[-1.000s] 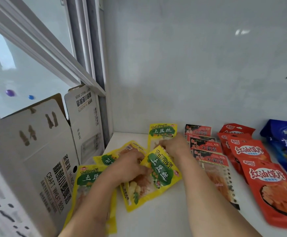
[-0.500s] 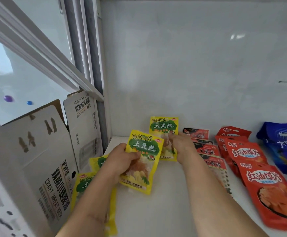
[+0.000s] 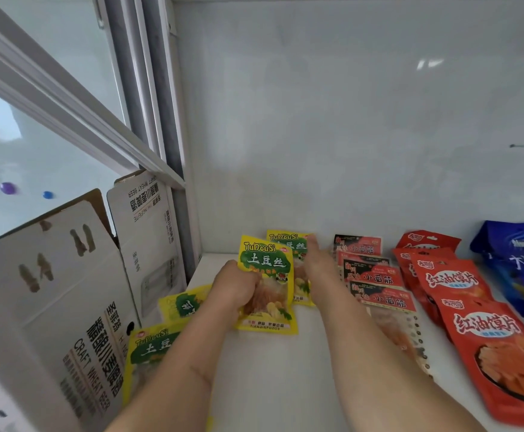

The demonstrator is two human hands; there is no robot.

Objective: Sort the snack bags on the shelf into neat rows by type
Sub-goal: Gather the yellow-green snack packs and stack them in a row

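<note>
My left hand [image 3: 235, 288] grips a yellow potato-strip bag [image 3: 267, 285] by its left side and holds it upright over the white shelf [image 3: 285, 385]. My right hand [image 3: 317, 266] rests flat on a second yellow bag [image 3: 287, 241] lying by the back wall, partly behind the held one. Two more yellow bags [image 3: 153, 344] lie at the left under my left forearm. A row of black-and-red gluten bags [image 3: 376, 277] runs to the right of my right arm.
A row of red chip bags [image 3: 460, 288] lies further right, and blue bags [image 3: 522, 263] sit at the far right edge. An open cardboard beer box [image 3: 76, 307] stands at the left beside a window frame [image 3: 161, 120]. The white back wall closes the shelf.
My left hand has lifted the tilted yellow bag, turned it upright and carried it back towards the bag by the wall. My right hand has stayed on that rear bag.
</note>
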